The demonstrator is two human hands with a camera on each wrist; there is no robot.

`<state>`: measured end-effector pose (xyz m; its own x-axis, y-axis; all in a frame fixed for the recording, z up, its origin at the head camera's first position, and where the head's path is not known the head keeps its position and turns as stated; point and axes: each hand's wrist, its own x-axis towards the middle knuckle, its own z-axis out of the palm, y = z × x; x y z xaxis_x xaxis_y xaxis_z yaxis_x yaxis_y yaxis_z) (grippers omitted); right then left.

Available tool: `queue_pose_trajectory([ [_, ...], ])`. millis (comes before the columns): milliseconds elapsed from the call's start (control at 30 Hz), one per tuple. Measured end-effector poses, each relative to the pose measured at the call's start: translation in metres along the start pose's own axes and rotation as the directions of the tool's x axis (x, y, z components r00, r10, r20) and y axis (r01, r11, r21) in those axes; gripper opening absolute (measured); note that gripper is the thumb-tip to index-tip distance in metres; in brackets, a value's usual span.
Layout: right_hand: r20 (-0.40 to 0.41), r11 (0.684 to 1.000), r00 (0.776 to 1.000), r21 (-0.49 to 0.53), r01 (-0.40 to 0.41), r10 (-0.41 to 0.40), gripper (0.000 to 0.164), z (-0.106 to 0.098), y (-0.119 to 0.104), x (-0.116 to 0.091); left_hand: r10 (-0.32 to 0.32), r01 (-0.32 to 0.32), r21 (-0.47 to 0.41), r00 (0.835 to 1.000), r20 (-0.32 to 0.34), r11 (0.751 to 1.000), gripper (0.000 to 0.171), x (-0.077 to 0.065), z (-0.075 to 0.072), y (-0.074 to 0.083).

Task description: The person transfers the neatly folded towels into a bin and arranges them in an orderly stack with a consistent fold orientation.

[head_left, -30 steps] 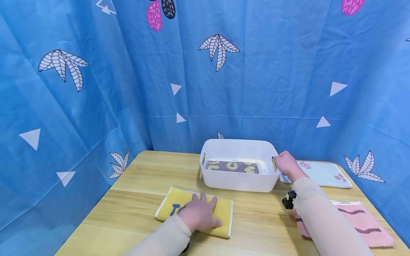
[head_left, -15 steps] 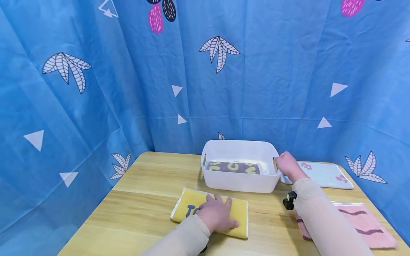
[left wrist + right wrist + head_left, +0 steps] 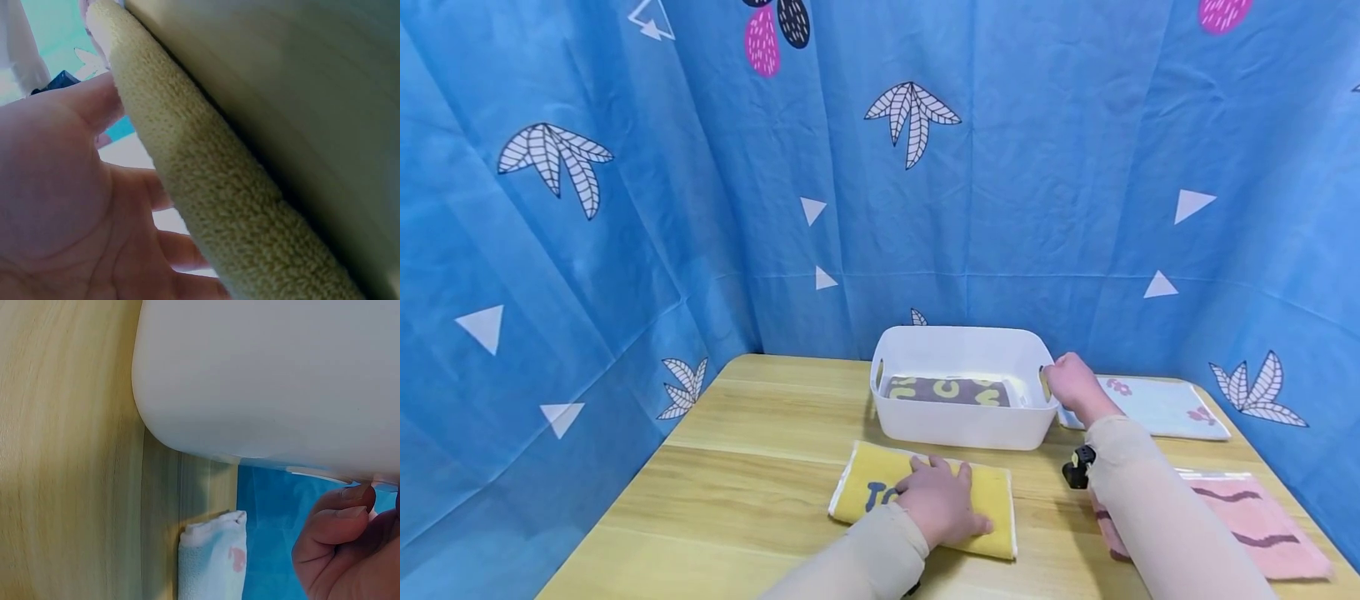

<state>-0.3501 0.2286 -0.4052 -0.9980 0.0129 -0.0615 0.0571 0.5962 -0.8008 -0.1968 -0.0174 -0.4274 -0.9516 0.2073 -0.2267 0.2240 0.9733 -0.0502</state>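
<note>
A folded yellow towel point(image 3: 992, 508) with blue lettering lies on the table in front of a white plastic basket point(image 3: 966, 427). My left hand point(image 3: 942, 500) rests on top of it, fingers spread. The left wrist view shows the fingers reaching over the towel's thick fold point(image 3: 206, 169), with their tips hidden behind it. At the basket's right end, my right hand point(image 3: 1072, 385) grips the handle, its fingers curled at the opening. Inside the basket lies a grey-brown towel point(image 3: 947, 392) with yellow letters.
A white towel point(image 3: 1165, 408) with pink flowers lies behind my right arm. Nearer, a pink towel point(image 3: 1262, 525) with dark wavy stripes is partly covered by my right forearm. Blue curtains point(image 3: 1037, 208) enclose the wooden table point(image 3: 730, 475) at the back and sides.
My left hand has slid the yellow towel to the right along the table, to below the front of the basket. The right hand and the basket stay in place.
</note>
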Motion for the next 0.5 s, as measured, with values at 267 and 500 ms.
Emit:
queue_pose_trajectory([
  [267,-0.004,1.0,1.0,0.007,-0.003,0.004,0.016,-0.002,0.0,0.0,-0.02,0.021,0.021,1.0,-0.01,1.0,0.087,0.006,-0.002,0.029],
  [500,-0.008,1.0,1.0,0.018,-0.018,0.018,0.016,0.001,0.0,0.001,-0.028,0.029,0.07,0.999,-0.025,0.997,0.088,0.009,-0.001,0.041],
])
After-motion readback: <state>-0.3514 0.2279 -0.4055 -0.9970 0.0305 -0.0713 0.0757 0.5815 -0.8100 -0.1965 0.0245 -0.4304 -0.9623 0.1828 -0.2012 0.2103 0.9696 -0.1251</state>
